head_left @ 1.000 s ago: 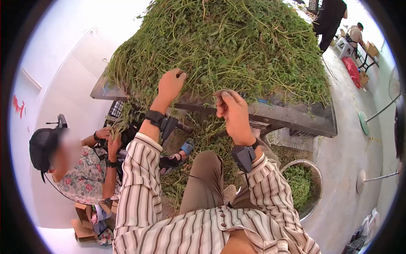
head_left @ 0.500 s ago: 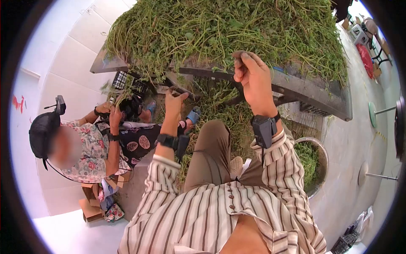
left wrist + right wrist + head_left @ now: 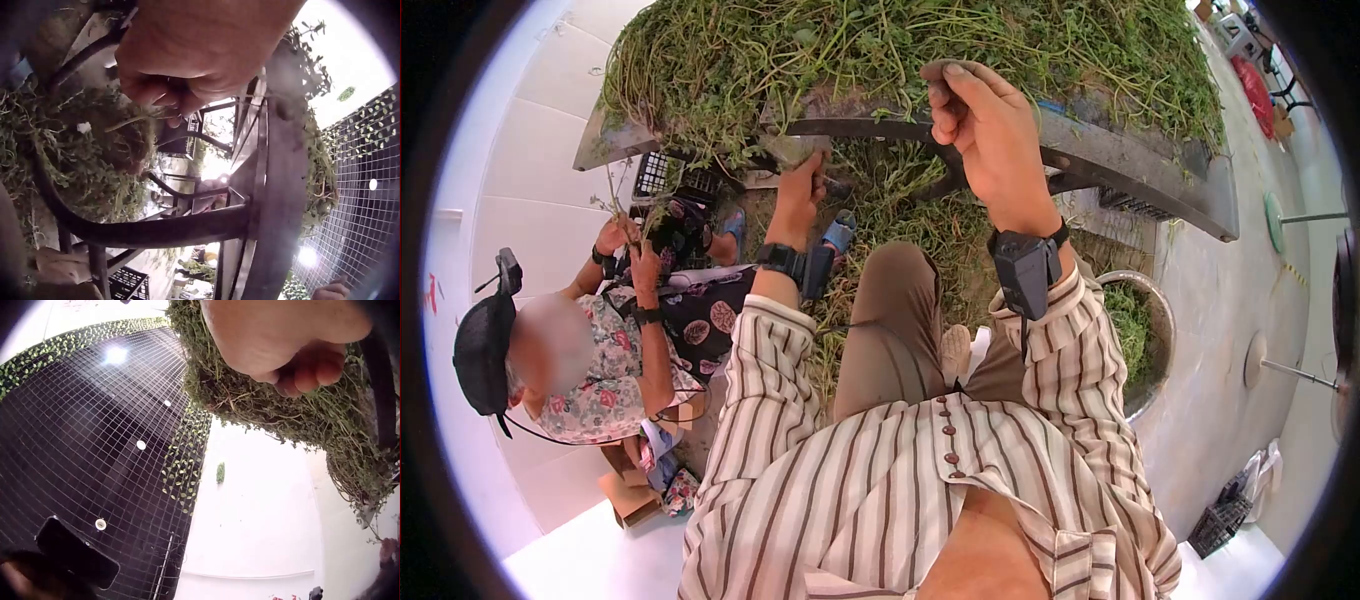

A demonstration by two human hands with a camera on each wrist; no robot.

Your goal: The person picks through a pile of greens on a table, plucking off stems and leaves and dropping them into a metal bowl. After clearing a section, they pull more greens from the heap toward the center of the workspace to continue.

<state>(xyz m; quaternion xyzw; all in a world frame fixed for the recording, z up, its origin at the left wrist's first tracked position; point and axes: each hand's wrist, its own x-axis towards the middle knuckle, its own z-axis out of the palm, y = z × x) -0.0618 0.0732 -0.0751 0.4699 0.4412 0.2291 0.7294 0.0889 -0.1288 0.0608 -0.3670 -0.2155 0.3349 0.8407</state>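
My left hand is low by the table's front edge, its fingers curled. A thin green stem sticks out from its pinched fingertips in the left wrist view. My right hand is raised at the table edge before the pile of leafy greens. Its thumb meets the darkened tip of the index finger, and the other fingers curl in. Nothing shows between them, though the pinch is partly hidden. In the right wrist view, the curled right fingers overlap the greens.
The dark table bears the heap. Loose stems litter the floor beneath. On the right stands a round tub of greens; a black crate sits at left. A seated person close on the left handles a sprig.
My left hand has come down from the pile's front to just below the table edge. The right hand stays raised, thumb and index finger together. The head view has tilted down.
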